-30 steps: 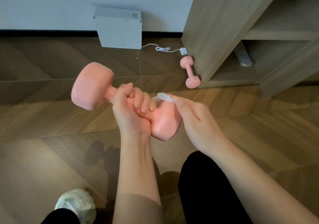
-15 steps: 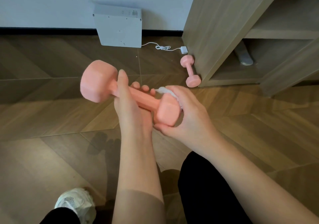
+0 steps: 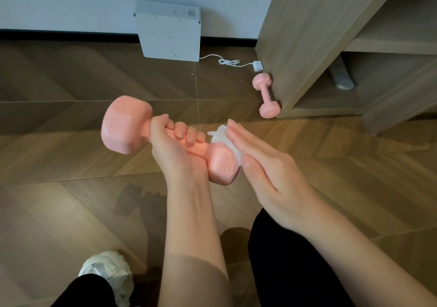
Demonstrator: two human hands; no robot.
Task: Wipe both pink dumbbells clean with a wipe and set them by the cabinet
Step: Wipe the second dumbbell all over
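by the cabinet (image 3: 298, 35): second pink dumbbell (image 3: 266, 95) flat on the wood floor (image 3: 59, 117), touching the cabinet's side. just past it, a small white plug (image 3: 258, 66) with a curly cord (image 3: 227, 62) running to a grey box (image 3: 169, 35) against the wall. inside the cabinet, low down, something grey, too dim to tell. nearer than the cabinet, a white shoe (image 3: 106, 272) and black trouser legs at the bottom. nothing between the hands and the cabinet but bare floor.

well out from the cabinet, up in the air: pink dumbbell (image 3: 127, 124), tilted, big end away from the cabinet. left hand (image 3: 175, 146) clenched round its middle bar, fingers (image 3: 186, 134) curled over the top. right hand (image 3: 264, 162) flat, fingers straight, pressing a white wipe (image 3: 224, 139) onto the dumbbell's near end, on the cabinet side.
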